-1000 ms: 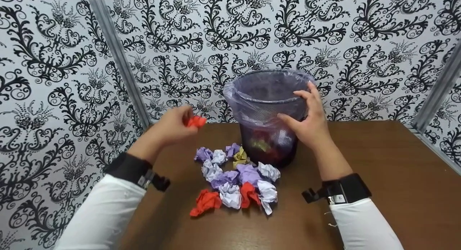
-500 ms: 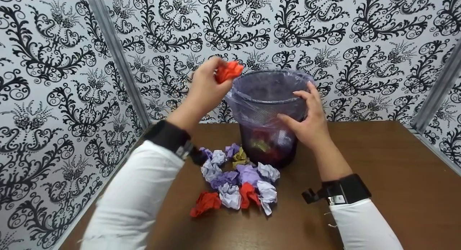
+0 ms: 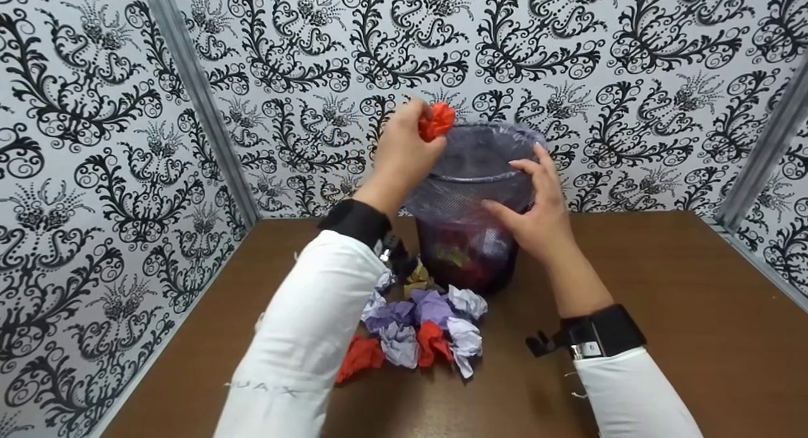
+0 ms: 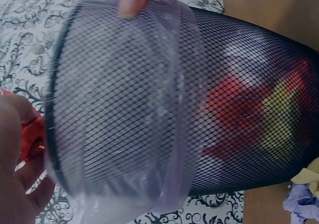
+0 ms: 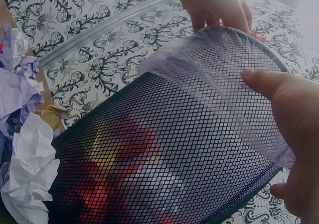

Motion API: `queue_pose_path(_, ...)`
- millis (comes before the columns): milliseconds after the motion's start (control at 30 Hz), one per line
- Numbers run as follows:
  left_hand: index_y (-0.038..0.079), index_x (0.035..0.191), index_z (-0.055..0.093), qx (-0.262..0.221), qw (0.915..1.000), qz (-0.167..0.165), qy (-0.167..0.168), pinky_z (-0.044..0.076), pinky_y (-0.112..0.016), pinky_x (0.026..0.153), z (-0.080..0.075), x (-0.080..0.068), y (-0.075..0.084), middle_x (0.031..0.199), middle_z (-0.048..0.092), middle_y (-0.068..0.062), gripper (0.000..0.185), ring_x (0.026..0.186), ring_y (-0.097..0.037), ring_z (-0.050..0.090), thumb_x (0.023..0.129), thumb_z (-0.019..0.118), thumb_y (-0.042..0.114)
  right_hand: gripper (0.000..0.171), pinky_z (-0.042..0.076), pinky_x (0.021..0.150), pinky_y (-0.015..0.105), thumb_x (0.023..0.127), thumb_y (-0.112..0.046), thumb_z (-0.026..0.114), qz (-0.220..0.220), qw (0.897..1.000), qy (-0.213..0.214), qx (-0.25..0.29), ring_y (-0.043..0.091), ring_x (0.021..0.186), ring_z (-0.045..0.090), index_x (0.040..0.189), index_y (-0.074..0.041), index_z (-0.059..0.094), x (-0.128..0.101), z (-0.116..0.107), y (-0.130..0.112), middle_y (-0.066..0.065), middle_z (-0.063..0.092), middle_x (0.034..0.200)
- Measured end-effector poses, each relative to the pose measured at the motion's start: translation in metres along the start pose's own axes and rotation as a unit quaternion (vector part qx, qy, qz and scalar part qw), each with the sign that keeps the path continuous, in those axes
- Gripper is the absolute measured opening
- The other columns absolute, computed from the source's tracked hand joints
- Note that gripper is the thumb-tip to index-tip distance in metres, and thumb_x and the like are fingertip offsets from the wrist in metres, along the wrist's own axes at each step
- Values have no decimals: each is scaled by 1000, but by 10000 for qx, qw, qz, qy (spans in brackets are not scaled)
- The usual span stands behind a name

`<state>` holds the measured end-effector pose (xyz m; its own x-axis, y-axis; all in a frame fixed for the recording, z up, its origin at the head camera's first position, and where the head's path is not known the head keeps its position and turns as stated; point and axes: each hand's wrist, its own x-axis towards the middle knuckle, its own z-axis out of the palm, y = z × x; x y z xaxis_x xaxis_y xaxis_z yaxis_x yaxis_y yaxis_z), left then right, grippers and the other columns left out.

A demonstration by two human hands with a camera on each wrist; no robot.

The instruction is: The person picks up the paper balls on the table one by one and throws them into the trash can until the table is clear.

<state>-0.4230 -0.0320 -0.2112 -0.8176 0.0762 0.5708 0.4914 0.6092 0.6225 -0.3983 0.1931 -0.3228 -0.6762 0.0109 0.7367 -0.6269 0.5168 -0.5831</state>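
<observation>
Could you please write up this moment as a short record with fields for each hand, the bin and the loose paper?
left hand: left hand pinches a red paper ball at the bin's rim
right hand: right hand rests on the side of the mesh bin, fingers fairly straight
bin: upright on the brown table, lined with a clear plastic bag; red, yellow and pale crumpled paper shows through the mesh
loose paper: pile of paper balls, purple, white, red and yellow, on the table in front of the bin
</observation>
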Motion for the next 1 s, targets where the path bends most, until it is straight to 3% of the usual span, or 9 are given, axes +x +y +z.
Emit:
queue_pose_path(133, 24, 98, 58, 1045, 9940, -315, -35, 50, -23, 72, 6, 2, -3, 94, 64, 10, 22, 82, -8, 59, 84, 74, 29, 71, 18, 115, 59, 69, -51, 84, 45, 10000, -34, -38, 18, 146, 17, 128, -29, 53, 0, 0, -2, -7, 18, 161)
queue_pose_path(267, 27, 93, 59, 1524, 9868, -556, -4, 46, -28, 72, 8, 5, -5, 89, 64, 13, 24, 79, -8, 58, 81, 76, 40, 71, 19, 115, 58, 68, -51, 84, 73, 10000, -34, -27, 18, 146, 18, 127, -28, 53, 2, 0, -3, -8, 18, 160)
queue_pose_path(467, 28, 98, 66, 1539, 9839, -881, -221, 45, -33, 81, 8, 7, -4, 97, 65, 10, 25, 88, -12, 58, 81, 75, 43, 70, 19, 115, 57, 68, -49, 85, 57, 10000, -18, -20, 18, 146, 19, 127, -28, 54, 2, -1, -3, -8, 19, 160)
queue_pose_path(600, 30, 112, 67, 1650, 9824, -793, -361, 44, -37, 90, 7, 4, -4, 113, 66, 9, 34, 98, -13, 58, 84, 70, 48, 70, 18, 116, 57, 69, -46, 85, 30, 10000, -21, 12, 20, 146, 18, 128, -25, 54, 1, -1, -1, -8, 19, 160)
queue_pose_path(700, 32, 119, 64, 1416, 9855, -762, -535, 46, -38, 91, 3, 0, -5, 120, 64, 8, 37, 101, -14, 59, 86, 67, 50, 71, 17, 116, 57, 70, -46, 85, 62, 10000, -42, 50, 21, 146, 17, 128, -23, 54, 0, -1, -1, -7, 18, 160)
queue_pose_path(867, 33, 121, 62, 916, 9917, -713, -553, 53, -35, 81, -13, -7, -11, 121, 63, 6, 37, 95, -16, 60, 88, 67, 47, 71, 17, 115, 59, 69, -47, 85, 172, 9998, -85, 55, 23, 147, 16, 128, -24, 53, -1, -2, -2, -8, 17, 161)
queue_pose_path(1000, 27, 124, 60, 558, 9968, -462, -342, 54, -29, 80, -34, -13, -27, 128, 60, 4, 39, 94, -14, 60, 89, 67, 43, 72, 17, 115, 61, 68, -48, 85, 182, 9998, -92, 59, 22, 147, 16, 128, -25, 53, 0, -2, -3, -7, 17, 161)
